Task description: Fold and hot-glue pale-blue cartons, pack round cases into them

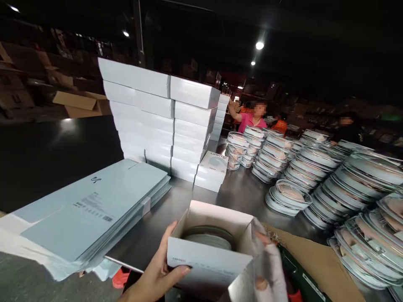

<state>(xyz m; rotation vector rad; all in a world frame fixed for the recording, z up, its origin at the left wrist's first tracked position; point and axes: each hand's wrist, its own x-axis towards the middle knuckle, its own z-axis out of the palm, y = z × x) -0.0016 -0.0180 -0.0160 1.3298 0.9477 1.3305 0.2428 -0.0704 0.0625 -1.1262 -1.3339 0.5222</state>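
An open white cardboard box [209,260] is tilted toward me at the table's near edge. Inside it lies a round, plate-like item with a clear rim [208,237], its lower part hidden by the front wall. My left hand [162,264] grips the box's left side, thumb over the front face and fingers behind. At the right side, my right hand [269,262], in a pale covering and partly blurred, holds the wall near an outstanding flap [242,285]. A pile of flat, unfolded pale-blue cartons [103,205] lies to the left.
Closed white boxes [141,109] are stacked high behind, with one printed box [212,170] in front. Several stacks of round clear-rimmed containers [317,163] line the right of the metal table [189,195]. Brown cardboard [321,260] lies near right. A person in pink [252,119] stands beyond.
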